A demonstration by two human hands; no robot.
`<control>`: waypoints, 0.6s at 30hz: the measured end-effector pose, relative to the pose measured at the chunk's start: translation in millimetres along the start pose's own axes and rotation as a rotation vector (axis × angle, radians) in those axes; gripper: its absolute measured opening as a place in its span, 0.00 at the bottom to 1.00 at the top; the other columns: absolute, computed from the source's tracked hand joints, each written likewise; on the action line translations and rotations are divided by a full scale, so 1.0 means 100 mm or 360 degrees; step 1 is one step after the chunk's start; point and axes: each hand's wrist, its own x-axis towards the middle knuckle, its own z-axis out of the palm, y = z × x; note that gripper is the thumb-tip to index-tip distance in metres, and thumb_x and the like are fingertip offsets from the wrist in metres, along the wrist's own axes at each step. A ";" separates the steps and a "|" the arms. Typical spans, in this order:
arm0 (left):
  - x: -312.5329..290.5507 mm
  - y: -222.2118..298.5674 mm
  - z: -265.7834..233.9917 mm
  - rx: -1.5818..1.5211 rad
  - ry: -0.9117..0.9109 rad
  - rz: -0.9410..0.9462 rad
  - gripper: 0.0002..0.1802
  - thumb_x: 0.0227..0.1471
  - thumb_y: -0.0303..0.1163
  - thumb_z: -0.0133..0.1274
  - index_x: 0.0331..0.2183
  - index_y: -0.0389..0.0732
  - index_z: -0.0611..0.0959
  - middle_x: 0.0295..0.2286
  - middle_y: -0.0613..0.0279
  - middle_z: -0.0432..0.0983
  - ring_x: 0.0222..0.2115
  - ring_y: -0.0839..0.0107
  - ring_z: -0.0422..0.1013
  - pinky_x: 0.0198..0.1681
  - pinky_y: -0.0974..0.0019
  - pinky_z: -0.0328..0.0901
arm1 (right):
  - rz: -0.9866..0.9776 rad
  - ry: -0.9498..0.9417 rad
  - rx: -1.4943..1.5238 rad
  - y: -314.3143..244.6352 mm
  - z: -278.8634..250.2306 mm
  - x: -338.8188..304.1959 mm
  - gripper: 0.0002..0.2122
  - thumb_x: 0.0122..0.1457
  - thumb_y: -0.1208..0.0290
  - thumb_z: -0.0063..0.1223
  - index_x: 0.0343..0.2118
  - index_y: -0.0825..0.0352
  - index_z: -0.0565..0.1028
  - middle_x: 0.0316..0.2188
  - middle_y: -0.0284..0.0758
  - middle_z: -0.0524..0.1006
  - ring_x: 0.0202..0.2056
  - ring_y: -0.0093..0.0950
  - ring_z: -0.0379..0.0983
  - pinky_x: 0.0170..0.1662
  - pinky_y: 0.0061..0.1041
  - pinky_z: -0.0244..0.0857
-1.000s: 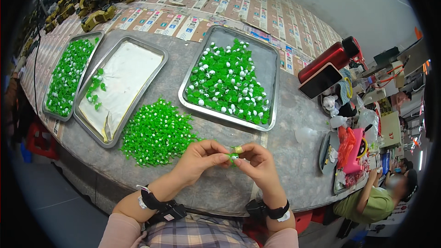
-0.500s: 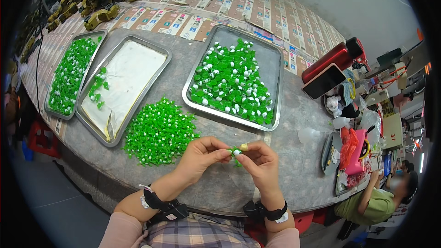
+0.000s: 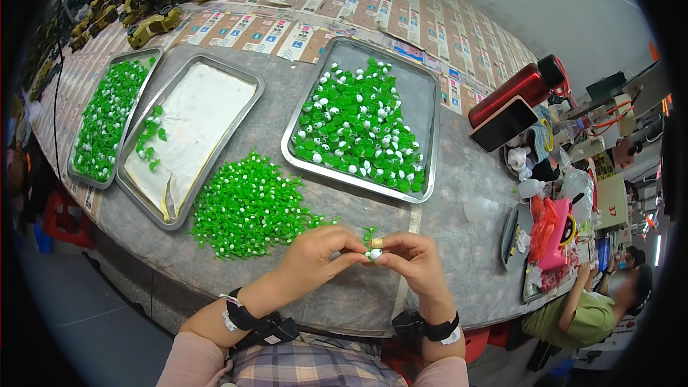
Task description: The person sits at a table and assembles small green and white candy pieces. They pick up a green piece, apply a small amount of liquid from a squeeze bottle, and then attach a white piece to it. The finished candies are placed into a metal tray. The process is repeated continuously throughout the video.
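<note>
Close to the table's front edge, a small green-and-white toy figure [image 3: 374,254] is pinched between both sets of fingertips. My left hand [image 3: 320,255] grips it from the left, thumb against forefinger. From the right, the thumb and forefinger of my right hand [image 3: 418,265] close on it too; a yellowish band wraps one right finger. A bit of green stands up just above the fingertips. Beside my left hand lies a loose heap of small green pieces with white spots [image 3: 247,204]. Beyond my hands, a metal tray [image 3: 288,145] holds a pile of green-and-white pieces.
A white-lined tray [image 3: 208,111] with a few green pieces and a narrower full tray [image 3: 92,182] stand at left. At right are a red flask [image 3: 512,93], a phone [image 3: 503,124] and a pink tool [image 3: 556,240]. Olive toy vehicles [image 3: 154,25] pile far left. A person [image 3: 584,319] sits at right.
My hands have moved slightly down and right-hand fingers have shifted around the figure, which now sits lower and turned. A green bit now shows above the fingertips.
</note>
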 end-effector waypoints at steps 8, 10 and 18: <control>-0.03 -0.02 0.02 -0.0140 0.0025 -0.0306 0.04 0.38 0.24 0.53 0.23 0.36 0.75 0.22 0.62 0.70 0.23 0.73 0.67 0.25 0.73 0.61 | 0.0052 0.0046 0.0110 0.05 0.02 0.03 0.09 0.47 0.79 0.50 0.32 0.73 0.70 0.27 0.36 0.73 0.30 0.23 0.70 0.33 0.16 0.64; -0.01 -0.04 0.01 -0.0403 0.0156 -0.0435 0.04 0.38 0.22 0.53 0.22 0.35 0.75 0.22 0.63 0.71 0.22 0.76 0.67 0.24 0.76 0.62 | -0.0021 0.0100 0.0072 -0.03 0.04 0.05 0.08 0.46 0.78 0.50 0.32 0.72 0.70 0.27 0.35 0.73 0.29 0.22 0.70 0.32 0.16 0.64; -0.02 -0.20 -1.06 -0.2454 0.1339 0.0004 0.11 0.48 0.32 0.44 0.34 0.36 0.70 0.22 0.68 0.63 0.22 0.82 0.63 0.25 0.83 0.65 | -0.0632 -0.0106 -0.1996 -0.04 -0.05 0.00 0.07 0.39 0.75 0.52 0.24 0.67 0.69 0.20 0.34 0.68 0.24 0.30 0.67 0.25 0.23 0.61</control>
